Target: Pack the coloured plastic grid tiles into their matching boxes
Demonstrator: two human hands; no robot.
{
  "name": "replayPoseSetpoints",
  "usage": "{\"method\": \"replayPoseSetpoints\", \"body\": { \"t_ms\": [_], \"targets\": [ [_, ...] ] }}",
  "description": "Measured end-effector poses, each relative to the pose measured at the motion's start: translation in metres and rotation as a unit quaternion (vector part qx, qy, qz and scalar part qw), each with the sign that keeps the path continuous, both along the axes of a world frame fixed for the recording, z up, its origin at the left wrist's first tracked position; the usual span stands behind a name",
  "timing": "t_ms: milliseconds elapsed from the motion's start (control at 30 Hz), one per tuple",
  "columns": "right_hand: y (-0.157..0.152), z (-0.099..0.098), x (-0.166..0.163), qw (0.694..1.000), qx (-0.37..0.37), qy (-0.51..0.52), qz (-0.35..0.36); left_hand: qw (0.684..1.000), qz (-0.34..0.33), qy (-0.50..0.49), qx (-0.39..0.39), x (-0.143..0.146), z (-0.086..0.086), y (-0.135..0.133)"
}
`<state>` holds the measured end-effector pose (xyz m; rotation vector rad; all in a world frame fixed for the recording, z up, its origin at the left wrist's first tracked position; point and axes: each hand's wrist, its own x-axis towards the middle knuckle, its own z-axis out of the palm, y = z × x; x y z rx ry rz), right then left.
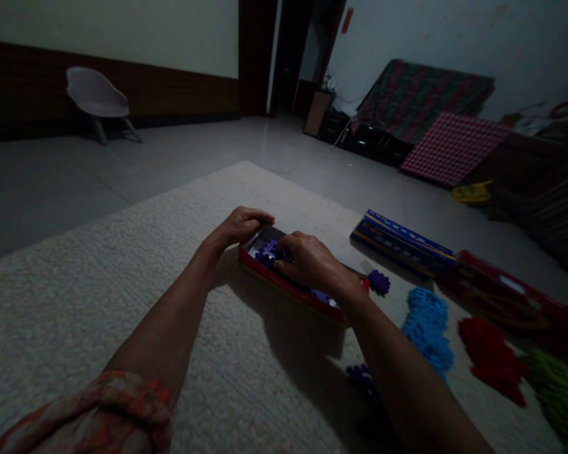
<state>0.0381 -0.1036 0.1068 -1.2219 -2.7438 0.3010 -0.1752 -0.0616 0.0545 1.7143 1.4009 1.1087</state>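
Note:
A shallow open box with red sides lies on the pale textured mat. My left hand grips its far left end, with the fingers over the rim. Inside the box are several purple toothed plastic pieces. My right hand reaches down into the box, its thumb and fingers pinched round a purple piece that is partly hidden. Just past the box's right end lies another purple piece. More purple pieces lie on the mat, partly covered by my right forearm.
Piles of blue, red and green pieces lie to the right on the mat. Behind them are a dark blue box and a dark red package. A small chair stands by the far wall.

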Motion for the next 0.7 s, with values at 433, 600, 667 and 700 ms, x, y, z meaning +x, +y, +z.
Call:
{"method": "replayPoseSetpoints", "body": {
  "t_ms": [433,600,667,700],
  "targets": [
    [-0.007,0.008,0.061,0.982,0.085,0.155,-0.069,1.000,-0.006,-0.021,0.011,-0.001,-0.002,-0.001],
    [-0.001,-0.010,0.155,0.957,0.112,0.129,-0.234,0.998,-0.006,-0.063,-0.006,-0.002,-0.008,0.002],
    [0.003,-0.020,0.185,0.952,0.091,0.066,-0.286,0.997,0.000,-0.071,-0.024,0.000,-0.006,0.001],
    [0.005,-0.024,0.196,0.947,0.081,0.040,-0.307,0.997,0.009,-0.072,-0.032,0.001,-0.004,0.000]
  ]
}}
